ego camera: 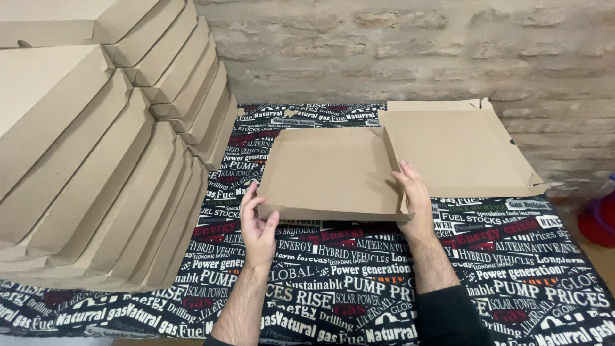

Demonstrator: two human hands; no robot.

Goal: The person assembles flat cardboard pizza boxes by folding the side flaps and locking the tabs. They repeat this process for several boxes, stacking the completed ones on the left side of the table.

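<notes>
Resting on the counter (pixel 359 282), centre of view: one brown cardboard box (pixel 333 173), flat and square, tray side walls folded up, its lid (pixel 458 150) laid open flat to the right, toward the brick wall (pixel 410 45).

Left hand (pixel 258 224): at the box's near left corner, grip pinching the front wall, thumb on one side and fingers on the other.

Right hand (pixel 416 202): at the near right corner, fingers lying along the right side wall where tray meets lid, palm against the front edge; grip pressed on the cardboard, partly spread. Dark sleeve at the right forearm.

Counter cover: black cloth with white and red printed lettering all over.

Left of the box: a stack (pixel 109 141) of folded boxes of the same cardboard, leaning in overlapping rows, well apart from the left hand, rising to the top left corner of the view.

Far right edge: a red and purple object (pixel 599 218), partly cut off by the frame, kind not clear.
</notes>
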